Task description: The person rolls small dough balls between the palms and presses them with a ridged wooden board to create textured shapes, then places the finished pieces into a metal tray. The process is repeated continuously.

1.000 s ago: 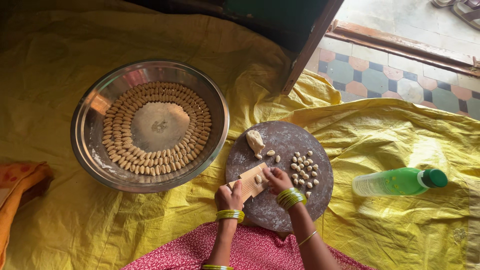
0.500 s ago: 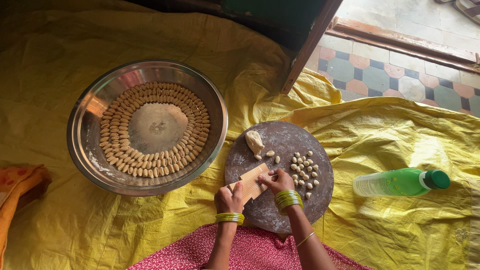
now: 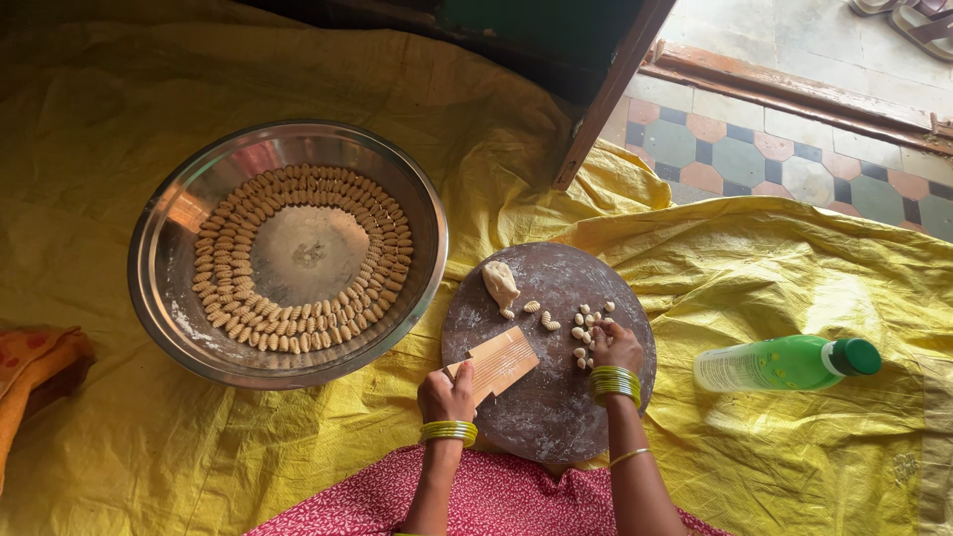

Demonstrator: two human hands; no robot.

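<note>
My left hand [image 3: 446, 394] grips the near end of a small ridged wooden paddle [image 3: 499, 362] lying on a round dark board [image 3: 544, 407]. My right hand [image 3: 617, 346] rests on the board's right side, fingers bent over several small dough balls [image 3: 584, 321]; whether it pinches one is unclear. A lump of dough [image 3: 499, 282] and two shaped ridged pieces [image 3: 541, 316] lie at the board's far part. Both wrists wear green bangles.
A wide steel bowl [image 3: 169, 318] at the left holds several shaped pieces laid in rings. A green plastic bottle [image 3: 784, 363] lies on its side at the right. Yellow cloth [image 3: 774, 268] covers the floor. A dark wooden post [image 3: 608, 94] and tiled floor [image 3: 784, 164] stand beyond.
My right hand has left the paddle and moved right onto the dough balls. My left hand and the paddle stay in place. The camera has tilted a little.
</note>
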